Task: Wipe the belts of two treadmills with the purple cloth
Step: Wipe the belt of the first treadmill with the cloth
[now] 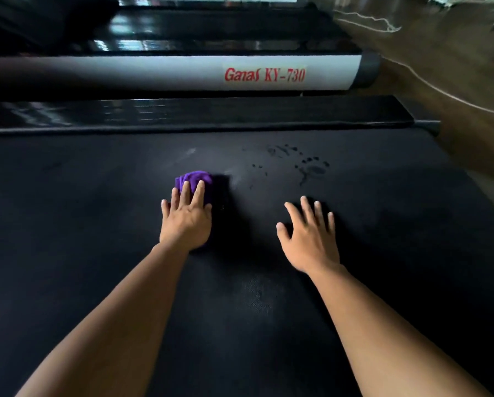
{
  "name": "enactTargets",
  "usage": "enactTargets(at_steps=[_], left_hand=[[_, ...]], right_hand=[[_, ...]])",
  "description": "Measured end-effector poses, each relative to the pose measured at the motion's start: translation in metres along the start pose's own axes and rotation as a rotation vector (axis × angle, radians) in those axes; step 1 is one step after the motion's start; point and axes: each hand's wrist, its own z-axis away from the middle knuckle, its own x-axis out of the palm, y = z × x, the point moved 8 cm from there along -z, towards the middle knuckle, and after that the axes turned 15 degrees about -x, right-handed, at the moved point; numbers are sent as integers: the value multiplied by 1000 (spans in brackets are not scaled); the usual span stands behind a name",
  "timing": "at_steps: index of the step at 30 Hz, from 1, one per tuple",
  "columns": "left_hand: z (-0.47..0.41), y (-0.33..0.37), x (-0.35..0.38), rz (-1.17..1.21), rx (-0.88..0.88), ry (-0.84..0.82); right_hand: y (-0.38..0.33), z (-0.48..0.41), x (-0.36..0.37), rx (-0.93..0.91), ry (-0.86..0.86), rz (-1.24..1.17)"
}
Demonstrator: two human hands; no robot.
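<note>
Purple cloth (pixel 194 181) lies bunched on the black treadmill belt (pixel 82 202), under the left hand (pixel 187 222), whose straight fingers press it flat. The right hand (pixel 308 239) is spread wide beside it, low over the belt; I cannot tell if it touches. Bare belt stretches either side. Ahead, the black side rail (pixel 211 114) borders it, with dark spots (pixel 308 166) nearer.
</note>
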Motion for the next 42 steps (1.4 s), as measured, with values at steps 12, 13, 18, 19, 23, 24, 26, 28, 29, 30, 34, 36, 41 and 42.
enactTargets(at_steps=[12,13,18,19,23,24,26,28,29,30,34,36,41,42], left_hand=[[-83,124,17,-67,109,-46],[-73,146,25,-84,186,-66],[0,153,36,-115,429,-74],[6,135,34,-122,421,-69],[-5,52,14,-124,284,-41],[-15,36,8,-108,234,-34],[-40,17,0,-71,145,-15],[-62,20,-4,-45,79,-1],[-72,26,-4,-40,49,-2],[-79,34,-3,-39,23,-9],[-75,83,7,-70,75,-34],[-45,110,17,-107,224,-50],[23,79,28,-151,460,-95],[23,60,24,-157,457,-97]], right_hand=[[4,-1,2,22,58,21],[5,-1,2,30,61,20],[6,0,1,53,112,30],[6,0,0,61,126,36],[7,0,1,81,148,46],[7,0,2,77,141,54],[6,-1,3,70,133,61],[6,-2,2,67,134,60],[5,-2,2,65,130,60],[5,-1,1,62,123,56],[5,-1,2,51,80,38],[5,-1,1,55,86,39],[6,-2,2,76,84,49],[5,-2,1,74,79,48]])
